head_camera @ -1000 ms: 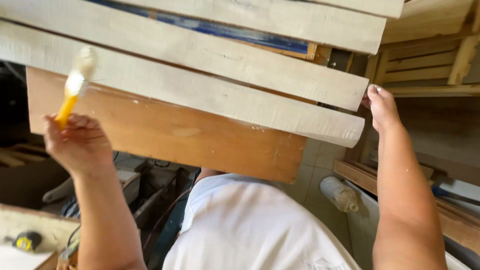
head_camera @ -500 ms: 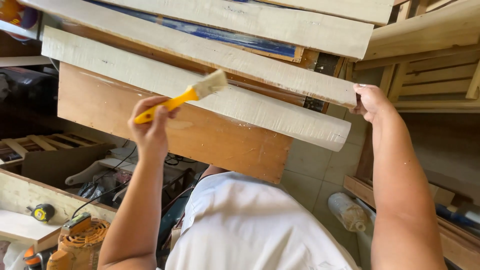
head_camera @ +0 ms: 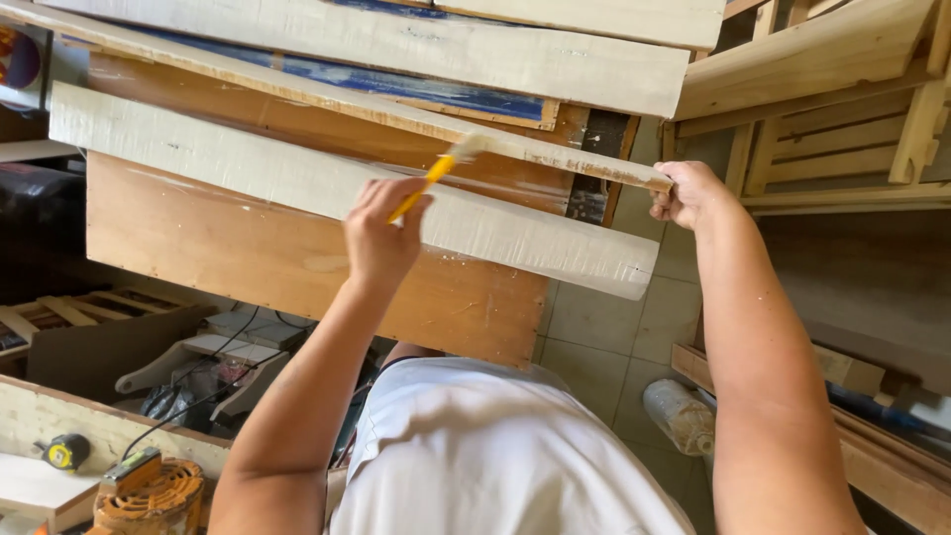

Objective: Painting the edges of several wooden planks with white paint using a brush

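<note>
My left hand (head_camera: 381, 236) grips a yellow-handled paintbrush (head_camera: 436, 173). Its bristles rest on a thin wooden strip (head_camera: 327, 99) that runs diagonally across the bench. My right hand (head_camera: 688, 193) clasps the right end of that strip. Just below the strip lies a wide whitish plank (head_camera: 248, 178) on a brown plywood board (head_camera: 277, 263). More pale planks (head_camera: 416, 45) lie further back, with a blue-painted strip (head_camera: 416, 89) between them.
Wooden frames (head_camera: 842, 109) stand at the right. Under the bench are a tape measure (head_camera: 61, 453), an orange coiled cable (head_camera: 149, 490), a grey power tool (head_camera: 213, 367) and a pale jar (head_camera: 679, 416) on the tiled floor.
My left hand has carried the brush from the far left to the right and onto the thin strip. The view has shifted, and my right hand now clasps the strip's end.
</note>
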